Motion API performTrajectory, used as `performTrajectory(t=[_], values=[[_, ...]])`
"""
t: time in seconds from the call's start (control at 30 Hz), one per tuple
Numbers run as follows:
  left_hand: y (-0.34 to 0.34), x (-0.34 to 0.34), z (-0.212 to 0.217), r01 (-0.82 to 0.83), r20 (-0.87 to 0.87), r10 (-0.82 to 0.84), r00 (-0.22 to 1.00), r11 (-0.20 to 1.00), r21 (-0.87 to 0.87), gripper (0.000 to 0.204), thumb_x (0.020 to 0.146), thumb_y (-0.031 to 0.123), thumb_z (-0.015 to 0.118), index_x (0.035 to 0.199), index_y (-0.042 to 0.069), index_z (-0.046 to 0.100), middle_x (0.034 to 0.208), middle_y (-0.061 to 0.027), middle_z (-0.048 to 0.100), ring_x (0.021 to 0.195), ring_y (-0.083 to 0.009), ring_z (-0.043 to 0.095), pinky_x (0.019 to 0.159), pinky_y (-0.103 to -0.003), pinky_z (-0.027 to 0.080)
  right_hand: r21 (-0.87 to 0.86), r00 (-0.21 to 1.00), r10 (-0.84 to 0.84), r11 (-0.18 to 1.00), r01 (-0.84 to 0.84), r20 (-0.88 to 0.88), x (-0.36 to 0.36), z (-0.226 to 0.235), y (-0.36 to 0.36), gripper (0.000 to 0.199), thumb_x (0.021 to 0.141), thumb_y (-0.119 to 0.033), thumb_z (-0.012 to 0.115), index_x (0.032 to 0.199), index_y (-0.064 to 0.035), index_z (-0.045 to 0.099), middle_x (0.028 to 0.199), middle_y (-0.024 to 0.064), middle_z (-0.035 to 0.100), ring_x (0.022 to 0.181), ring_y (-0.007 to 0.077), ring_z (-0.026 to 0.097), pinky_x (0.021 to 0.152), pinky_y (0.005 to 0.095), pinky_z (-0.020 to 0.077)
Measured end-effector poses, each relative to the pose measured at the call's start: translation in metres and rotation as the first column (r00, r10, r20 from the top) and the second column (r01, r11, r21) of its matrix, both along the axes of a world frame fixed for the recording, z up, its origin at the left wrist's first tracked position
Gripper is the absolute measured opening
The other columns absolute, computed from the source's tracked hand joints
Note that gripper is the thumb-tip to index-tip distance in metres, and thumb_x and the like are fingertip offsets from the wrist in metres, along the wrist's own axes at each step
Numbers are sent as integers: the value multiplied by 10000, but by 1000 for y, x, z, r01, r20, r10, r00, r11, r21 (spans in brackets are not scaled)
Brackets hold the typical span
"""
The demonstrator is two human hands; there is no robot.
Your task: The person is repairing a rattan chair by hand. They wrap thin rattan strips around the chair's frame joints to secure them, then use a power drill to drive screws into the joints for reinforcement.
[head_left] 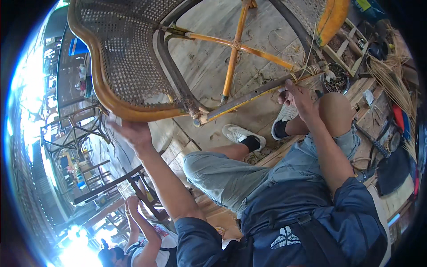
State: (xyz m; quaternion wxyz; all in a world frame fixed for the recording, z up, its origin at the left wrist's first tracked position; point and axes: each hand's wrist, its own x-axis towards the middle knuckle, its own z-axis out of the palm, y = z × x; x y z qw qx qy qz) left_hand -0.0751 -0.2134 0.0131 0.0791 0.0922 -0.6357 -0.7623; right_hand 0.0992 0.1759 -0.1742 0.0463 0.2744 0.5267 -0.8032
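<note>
A rattan chair (101,84) is tipped over in front of me, its woven cane panel (129,58) at the left. Crossed orange-brown poles (232,62) brace its legs, lashed where they meet. My left hand (134,132) is against the underside of the curved outer frame; motion blurs its fingers. My right hand (297,97) has its fingers curled at the straight lower rail (253,97), near the wrapped binding at its right end. A loose pale strand (311,46) hangs down to that binding. Part of the right fingers is hidden behind the rail.
At the right stand a metal bowl of small dark pieces (336,81), a bundle of dry strands (391,84) and a hammer-like tool (372,141). My shoes (243,135) are beneath the rail. Behind left, another person (149,240) raises their arms beside dark chair frames (73,127).
</note>
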Motion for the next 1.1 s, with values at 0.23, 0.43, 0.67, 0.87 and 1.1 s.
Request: performTrajectory(t=[0.23, 0.43, 0.67, 0.87, 1.1], values=[[-70, -51, -109, 393, 336, -361, 870, 919, -30, 476, 942, 309, 546, 1351, 96, 432, 1319, -106, 495, 1192, -263, 500, 997, -451, 444, -21, 1000, -12, 1000, 12, 9, -1, -3, -2, 655, 899, -595, 516, 857, 53, 606, 633, 98, 613, 558, 124, 557, 490, 244, 396], [-75, -85, -130, 476, 501, -453, 737, 875, 91, 479, 934, 299, 558, 1349, 94, 435, 1315, -108, 499, 1189, -261, 503, 998, -440, 442, 19, 999, 43, 999, -43, -8, -2, -6, -1, 662, 896, -612, 505, 867, 43, 600, 646, 90, 613, 552, 117, 557, 472, 231, 389], [-74, -82, -126, 511, 499, -448, 741, 860, 13, 501, 934, 316, 553, 1359, 87, 418, 1328, -111, 484, 1200, -264, 490, 1008, -440, 428, 8, 998, 64, 998, -64, 23, 0, 1, 1, 636, 895, -609, 510, 861, 19, 602, 657, 67, 613, 586, 117, 565, 504, 225, 404], [-77, -81, -121, 446, 519, -412, 749, 893, 65, 520, 934, 330, 549, 1367, 81, 404, 1340, -114, 471, 1210, -267, 479, 1016, -440, 416, 9, 996, 84, 996, -84, 18, -1, -1, 3, 617, 897, -606, 510, 859, 3, 604, 664, 62, 618, 600, 116, 569, 519, 230, 410], [-77, -82, -116, 446, 524, -408, 748, 893, 59, 543, 934, 347, 544, 1377, 75, 388, 1353, -117, 456, 1222, -270, 467, 1026, -439, 402, -31, 998, 58, 998, -58, 15, 0, -4, 0, 615, 891, -618, 506, 818, -16, 605, 661, 61, 624, 578, 109, 548, 515, 231, 404]])
